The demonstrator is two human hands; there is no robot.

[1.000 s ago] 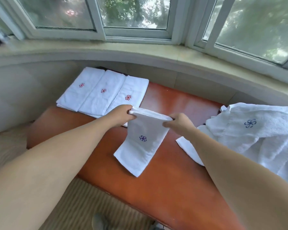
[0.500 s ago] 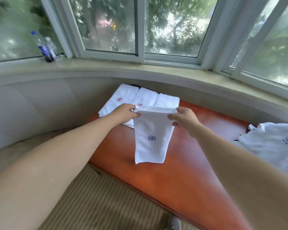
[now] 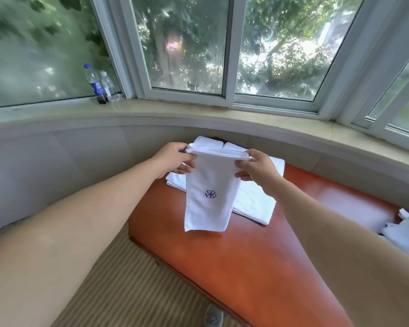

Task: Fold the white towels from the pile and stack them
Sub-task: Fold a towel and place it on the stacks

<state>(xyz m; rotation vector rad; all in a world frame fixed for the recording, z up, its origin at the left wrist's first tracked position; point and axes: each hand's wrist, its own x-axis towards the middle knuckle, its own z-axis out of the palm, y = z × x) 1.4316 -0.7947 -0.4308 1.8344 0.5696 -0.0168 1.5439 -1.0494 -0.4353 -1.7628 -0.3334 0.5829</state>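
Note:
A folded white towel (image 3: 208, 190) with a blue embroidered mark hangs upright in the air above the wooden table (image 3: 257, 263). My left hand (image 3: 175, 159) pinches its top left corner and my right hand (image 3: 257, 167) pinches its top right corner. Behind it, the folded towels (image 3: 255, 199) lie side by side at the table's far end, partly hidden by the hanging towel and my hands. The pile of unfolded white towels (image 3: 404, 234) shows at the right edge.
A curved stone window sill (image 3: 222, 116) and wall run behind the table. Two plastic bottles (image 3: 99, 84) stand on the sill at the left. Striped carpet (image 3: 128, 286) lies below the table's near edge, with a shoe (image 3: 213, 316) on it.
Both hands have lifted the towel off the table and carried it left toward the folded row; it now hangs free. The view has swung left and up, pushing the pile to the right edge.

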